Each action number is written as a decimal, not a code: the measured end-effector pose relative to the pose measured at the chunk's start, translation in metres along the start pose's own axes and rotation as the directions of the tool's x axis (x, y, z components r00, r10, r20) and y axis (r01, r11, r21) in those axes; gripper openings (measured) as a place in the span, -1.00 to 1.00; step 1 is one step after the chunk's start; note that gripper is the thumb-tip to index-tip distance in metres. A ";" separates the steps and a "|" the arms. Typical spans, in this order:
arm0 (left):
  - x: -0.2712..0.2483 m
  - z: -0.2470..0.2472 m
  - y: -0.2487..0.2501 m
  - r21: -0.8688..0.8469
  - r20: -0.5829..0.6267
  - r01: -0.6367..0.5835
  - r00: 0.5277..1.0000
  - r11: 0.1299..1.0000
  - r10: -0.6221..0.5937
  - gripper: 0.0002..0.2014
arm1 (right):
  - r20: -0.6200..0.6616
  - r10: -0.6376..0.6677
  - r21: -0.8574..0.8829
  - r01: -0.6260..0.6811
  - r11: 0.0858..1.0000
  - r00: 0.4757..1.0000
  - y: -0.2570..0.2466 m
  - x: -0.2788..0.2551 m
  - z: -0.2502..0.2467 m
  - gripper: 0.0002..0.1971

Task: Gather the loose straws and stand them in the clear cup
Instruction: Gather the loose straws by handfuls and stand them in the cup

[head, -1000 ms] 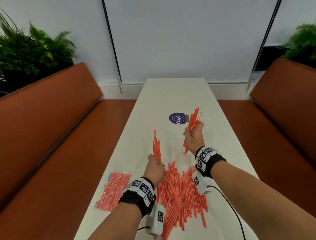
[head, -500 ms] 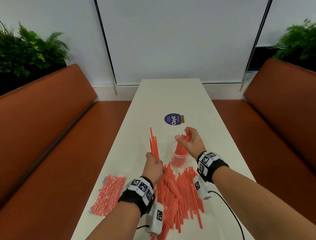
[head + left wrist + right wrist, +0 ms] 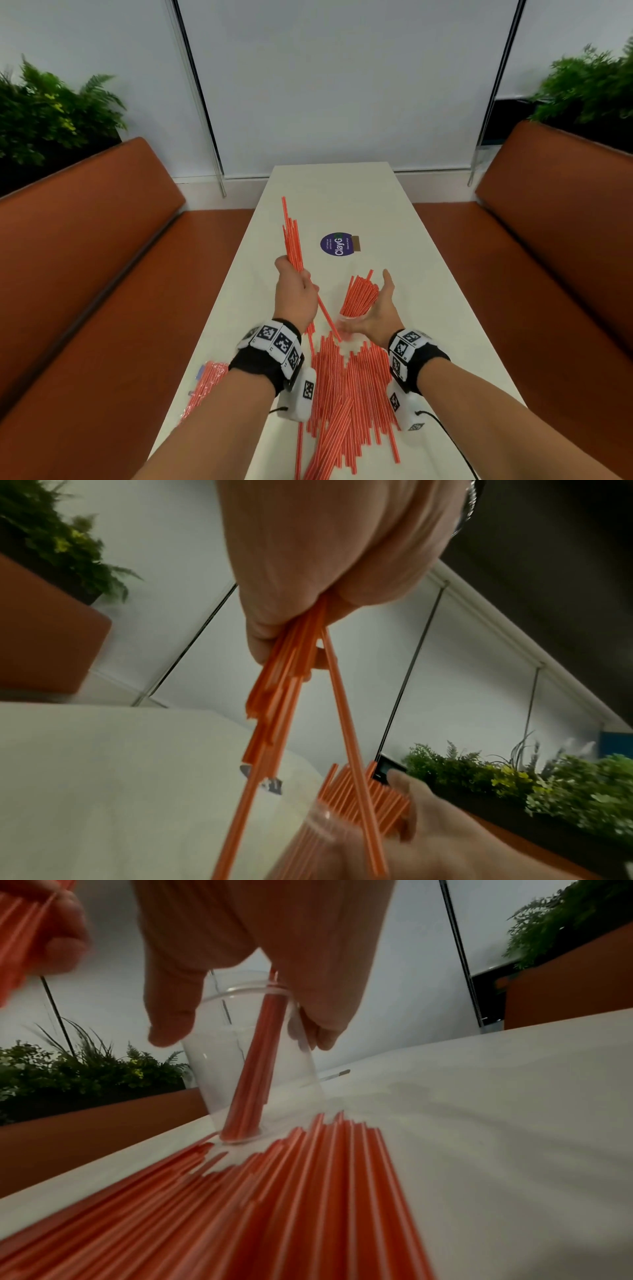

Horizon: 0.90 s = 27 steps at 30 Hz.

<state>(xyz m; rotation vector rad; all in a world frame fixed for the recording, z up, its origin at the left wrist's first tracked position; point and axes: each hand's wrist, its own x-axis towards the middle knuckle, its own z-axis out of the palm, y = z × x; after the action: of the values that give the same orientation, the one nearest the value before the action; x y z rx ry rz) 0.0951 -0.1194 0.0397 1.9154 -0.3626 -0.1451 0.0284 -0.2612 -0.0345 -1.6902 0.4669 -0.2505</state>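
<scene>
My left hand point(image 3: 294, 291) grips a bundle of red straws point(image 3: 291, 240) that points up and away, lifted above the white table point(image 3: 421, 274). One straw of the bundle slips down toward the cup. My right hand point(image 3: 371, 310) wraps round the clear cup point(image 3: 219, 1074), thumb on one side and fingers on the other. The cup stands on the table with several red straws point(image 3: 359, 296) leaning in it. A pile of loose straws point(image 3: 349, 394) lies flat just in front of the cup, between my wrists. In the left wrist view the held bundle point(image 3: 281, 696) hangs above the cup's straws point(image 3: 363, 799).
A sealed pack of straws point(image 3: 205, 383) lies at the table's left edge. A round purple sticker point(image 3: 337, 244) sits on the table beyond the cup. Orange benches point(image 3: 85, 274) run along both sides, with plants behind them.
The right hand let its bundle into the cup and now holds the cup. The left hand has lifted its bundle higher, off the pile.
</scene>
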 end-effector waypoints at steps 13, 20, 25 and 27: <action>0.016 0.055 0.019 0.072 0.065 -0.285 0.958 0.956 0.281 -0.62 | 0.060 0.019 -0.223 -0.005 0.975 0.998 0.002 -0.008 -0.005 0.39; 0.016 0.062 0.040 0.100 0.180 -0.356 0.925 0.929 0.335 -0.58 | 0.046 -0.037 -0.260 0.048 0.964 0.998 0.003 -0.011 -0.010 0.12; 0.007 0.070 0.042 0.100 0.300 -0.336 0.907 0.936 0.294 -0.53 | 0.038 -0.049 -0.302 0.059 0.951 0.998 0.002 -0.007 -0.010 -0.01; 0.001 0.077 0.034 0.095 0.350 -0.293 0.904 0.951 0.243 -0.43 | 0.047 -0.069 -0.312 0.080 0.947 0.997 0.004 -0.005 -0.010 -0.02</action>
<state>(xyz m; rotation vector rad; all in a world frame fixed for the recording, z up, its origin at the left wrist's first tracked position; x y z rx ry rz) 0.0691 -0.1993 0.0435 1.9621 -0.8855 -0.2684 0.0186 -0.2687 -0.0360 -2.0233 0.4335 -0.2084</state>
